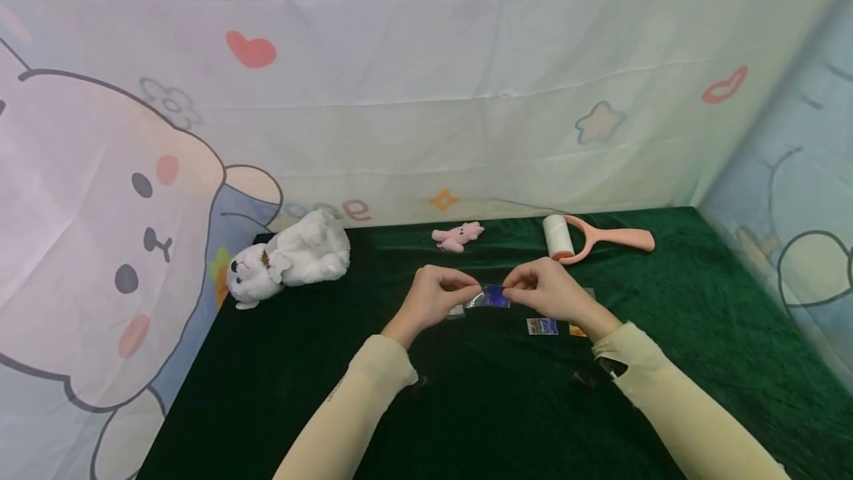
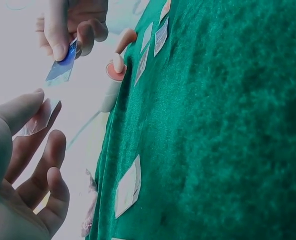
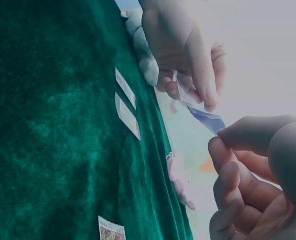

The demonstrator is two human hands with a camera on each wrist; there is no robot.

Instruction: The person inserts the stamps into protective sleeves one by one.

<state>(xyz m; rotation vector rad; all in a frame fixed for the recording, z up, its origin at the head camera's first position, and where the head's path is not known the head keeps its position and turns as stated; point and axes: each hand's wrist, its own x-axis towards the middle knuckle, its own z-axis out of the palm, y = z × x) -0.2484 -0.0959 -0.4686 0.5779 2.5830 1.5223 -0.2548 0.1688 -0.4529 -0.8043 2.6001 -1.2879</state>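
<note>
My left hand (image 1: 433,295) pinches a small clear plastic sleeve (image 2: 40,120) between thumb and forefinger. Opposite it, my right hand (image 1: 549,291) pinches a blue stamp (image 3: 206,120) by one end. Stamp and sleeve are held up above the cloth, end to end; whether the stamp's edge is inside the sleeve I cannot tell. Below the right hand lie a blue-grey stamp (image 1: 542,327) and an orange one (image 1: 577,331), the latter partly hidden by the wrist. Two flat pale sleeved pieces, one of them a whitish packet (image 3: 127,116), lie on the left hand's side.
Dark green velvet cloth (image 1: 300,391) covers the table. Toward the back are a white plush toy (image 1: 309,247), a small pink plush (image 1: 458,236) and a lint roller (image 1: 613,238) with a pink handle. A printed curtain (image 1: 413,50) hangs behind.
</note>
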